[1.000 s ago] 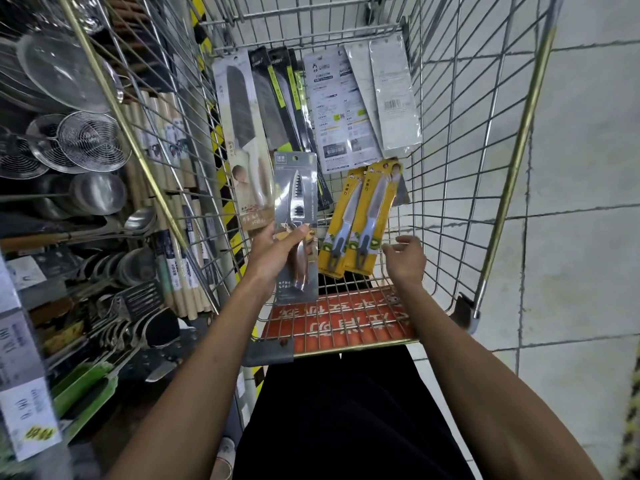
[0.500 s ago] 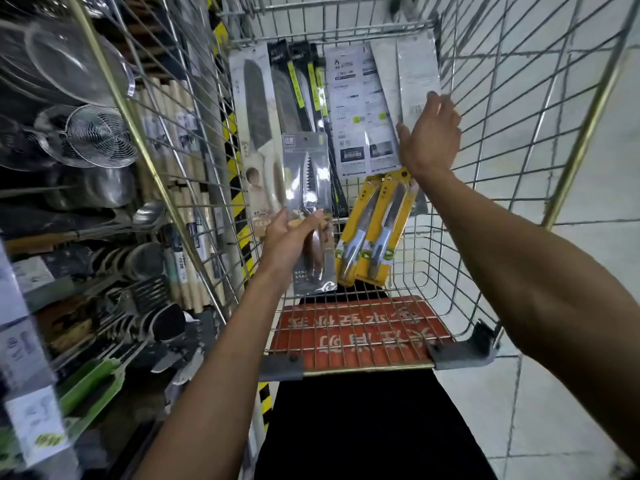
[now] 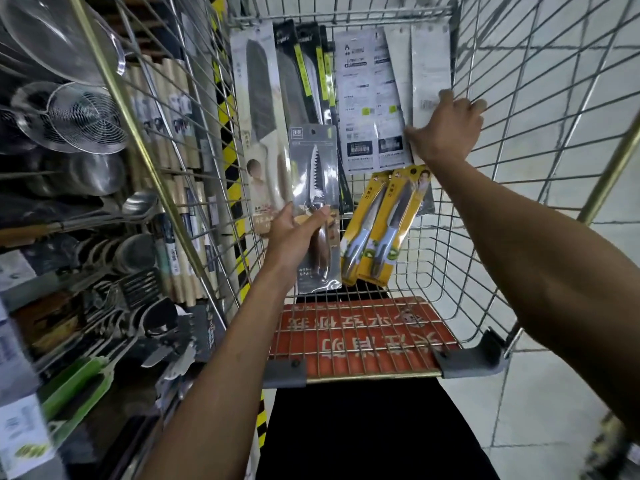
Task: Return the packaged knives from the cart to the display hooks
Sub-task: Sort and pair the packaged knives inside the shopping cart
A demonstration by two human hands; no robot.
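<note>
Hazards at pick-up, head view. Left hand (image 3: 294,237) pinches the grey pack (image 3: 313,161) near its lower end, thumb across the front and fingers behind, holding it upright inside the cart (image 3: 519,133). Held so low, the pack is probably top-heavy and could pivot or slip from the pinch. Right hand (image 3: 446,129) lies on a white pack (image 3: 429,64) leaning against the far right wire wall, fingers spread. Whether it grips or merely presses cannot be told. If only pressed, the slick card may slide down the wire, snag a corner in the mesh, or drag its neighbour. Yellow packs (image 3: 381,230) lean just beneath the right wrist, so a careless withdrawal could topple them. No display hooks can be identified.
</note>
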